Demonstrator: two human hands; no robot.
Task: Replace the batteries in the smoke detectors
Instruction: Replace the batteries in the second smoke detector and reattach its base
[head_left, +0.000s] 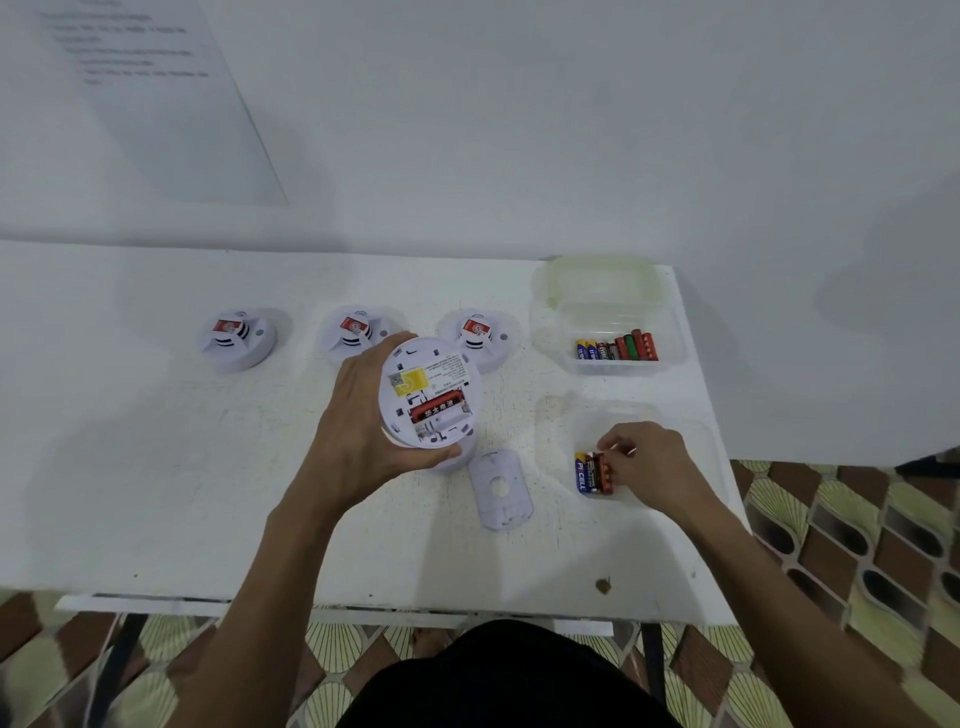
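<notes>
Table: carrying three closed smoke detectors in a far row, plus two clear containers at the right.
Open detector: tilting back-up toward the person, left of the near container.
Left hand: wrapping around the open detector's rim, lifting it.
Right hand: well apart from the left hand, reaching into the near container and pinching a loose battery.
Cover: lying on the table between the hands.
Spare batteries: lying lengthwise toward the person.
Seated battery: running crosswise, so the loose battery is probably needing a quarter turn.
</notes>
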